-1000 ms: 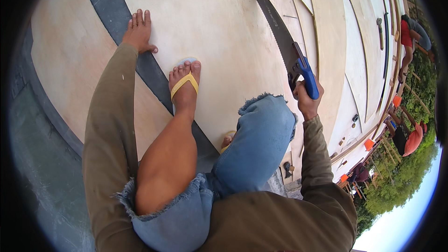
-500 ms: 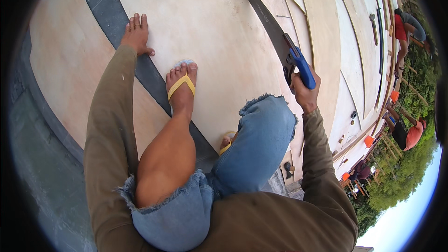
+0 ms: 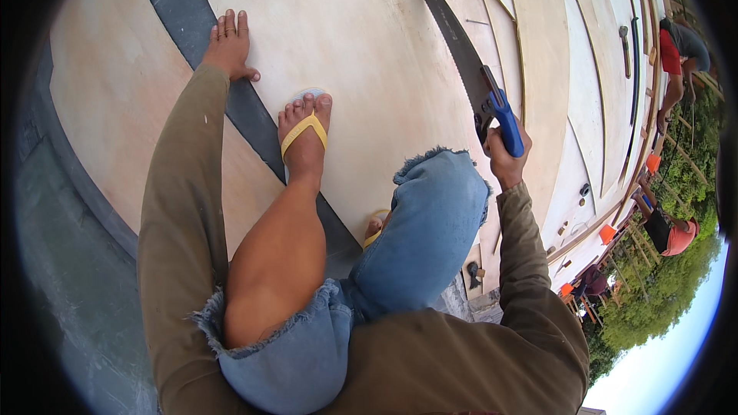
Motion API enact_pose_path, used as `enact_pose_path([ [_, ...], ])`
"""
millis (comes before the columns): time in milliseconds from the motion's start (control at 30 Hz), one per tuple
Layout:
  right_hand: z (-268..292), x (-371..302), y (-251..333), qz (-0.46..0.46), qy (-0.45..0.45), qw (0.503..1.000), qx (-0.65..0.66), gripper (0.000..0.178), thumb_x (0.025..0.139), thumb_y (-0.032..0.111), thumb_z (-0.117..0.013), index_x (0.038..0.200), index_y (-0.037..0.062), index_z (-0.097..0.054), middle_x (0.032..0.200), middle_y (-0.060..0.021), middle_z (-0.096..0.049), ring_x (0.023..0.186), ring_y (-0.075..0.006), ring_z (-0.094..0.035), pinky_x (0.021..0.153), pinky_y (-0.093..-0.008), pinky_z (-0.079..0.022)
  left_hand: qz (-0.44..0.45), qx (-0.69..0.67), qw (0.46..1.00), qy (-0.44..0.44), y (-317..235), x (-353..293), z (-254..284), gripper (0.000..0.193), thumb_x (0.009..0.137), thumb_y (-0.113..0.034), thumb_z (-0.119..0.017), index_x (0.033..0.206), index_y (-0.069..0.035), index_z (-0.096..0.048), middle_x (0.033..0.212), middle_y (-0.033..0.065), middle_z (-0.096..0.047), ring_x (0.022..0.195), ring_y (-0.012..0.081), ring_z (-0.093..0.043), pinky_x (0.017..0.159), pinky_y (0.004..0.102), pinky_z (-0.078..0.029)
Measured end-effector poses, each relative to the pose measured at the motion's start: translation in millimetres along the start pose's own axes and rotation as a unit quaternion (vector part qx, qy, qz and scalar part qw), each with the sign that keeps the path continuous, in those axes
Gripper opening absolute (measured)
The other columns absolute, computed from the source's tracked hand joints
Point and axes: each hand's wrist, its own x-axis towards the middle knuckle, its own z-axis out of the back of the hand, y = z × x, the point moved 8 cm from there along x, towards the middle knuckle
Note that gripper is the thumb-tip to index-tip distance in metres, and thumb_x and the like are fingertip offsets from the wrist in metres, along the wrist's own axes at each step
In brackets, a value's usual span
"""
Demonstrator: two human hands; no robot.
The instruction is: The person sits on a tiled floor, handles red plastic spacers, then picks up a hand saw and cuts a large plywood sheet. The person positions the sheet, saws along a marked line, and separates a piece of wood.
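My right hand (image 3: pixel 509 157) is wrapped round the blue handle of a handsaw (image 3: pixel 446 27). Its long dark blade runs away from me toward the top of the view, its toothed edge on the left along the pale plywood sheet (image 3: pixel 338 38). Whether the teeth are in the wood, I cannot tell. My left hand (image 3: pixel 229 48) lies flat with fingers stretched out at the sheet's left edge, beside a dark gap. My foot in a yellow-strapped flip-flop (image 3: pixel 304 134) stands on the same sheet, and my other foot is mostly hidden behind my knee.
A nail (image 3: pixel 477 22) lies right of the blade. Further right are overlapping plywood strips (image 3: pixel 542 54) and a hammer (image 3: pixel 624 50). A small dark tool (image 3: pixel 473 275) lies near my right knee. Co-workers (image 3: pixel 678 237) are at the far right, with orange buckets (image 3: pixel 607 234) and trees.
The saw and my right hand have drawn slightly back toward me. My left hand stays flat on the sheet; the whole view has shifted a little.
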Motion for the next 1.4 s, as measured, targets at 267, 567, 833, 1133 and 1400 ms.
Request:
enact_pose_path([
  [267, -4.2, -12.4, -14.3, 0.029, 0.020, 0.997, 0.071, 0.047, 0.084, 0.001, -0.063, 0.131, -0.0038, -0.062, 0.074, 0.0011, -0.062, 0.061, -0.0052, -0.054, 0.056, -0.0229, -0.044, 0.009, 0.015, 1.000, -0.007, -2.0, -2.2, 5.1, 0.143, 0.065, -0.044, -0.094, 0.160, 0.000, 0.003, 0.166, 0.0287, -0.006, 0.156, 0.0405, -0.010, 0.127, 0.0478, -0.015],
  [567, -63.3, 74.3, 10.6, 0.091, 0.050, 0.989, 0.106, 0.040, 0.085, 0.004, -0.065, 0.125, -0.0018, -0.065, 0.073, 0.0006, -0.062, 0.060, -0.0068, -0.056, 0.056, -0.0240, -0.047, 0.011, 0.009, 1.000, -0.026, -0.8, 0.6, 2.8, 0.143, 0.063, -0.042, -0.095, 0.159, 0.003, 0.001, 0.165, 0.0325, -0.008, 0.154, 0.0441, -0.013, 0.126, 0.0489, -0.018],
  [833, 41.3, -86.9, -33.4, 0.136, 0.018, 0.988, 0.072, 0.051, 0.082, -0.002, -0.058, 0.134, -0.0062, -0.060, 0.099, -0.0083, -0.072, 0.067, -0.0061, -0.061, 0.062, -0.0230, -0.050, -0.004, 0.022, 1.000, -0.014, -2.8, -1.5, 8.7, 0.141, 0.064, -0.043, -0.094, 0.159, 0.005, -0.001, 0.164, 0.0338, -0.009, 0.153, 0.0457, -0.014, 0.125, 0.0502, -0.020],
  [1133, -65.5, 79.1, -8.2, 0.074, 0.035, 0.989, 0.121, 0.034, 0.086, 0.006, -0.065, 0.119, -0.0034, -0.066, 0.073, 0.0009, -0.062, 0.061, -0.0057, -0.056, 0.055, -0.0244, -0.044, -0.007, 0.024, 0.999, -0.023, -1.9, 3.4, 3.3, 0.142, 0.064, -0.044, -0.094, 0.159, 0.005, 0.000, 0.164, 0.0339, -0.007, 0.153, 0.0460, -0.013, 0.125, 0.0500, -0.020],
  [1400, 52.1, -89.4, -34.0, 0.093, 0.012, 0.996, -0.007, 0.055, 0.079, -0.005, -0.055, 0.133, -0.0068, -0.060, 0.091, -0.0078, -0.066, 0.068, -0.0090, -0.061, 0.065, -0.0243, -0.050, -0.019, 0.018, 0.999, -0.023, -0.5, 0.4, 3.4, 0.142, 0.065, -0.044, -0.094, 0.159, 0.004, 0.002, 0.164, 0.0341, -0.006, 0.153, 0.0469, -0.012, 0.125, 0.0504, -0.020],
])
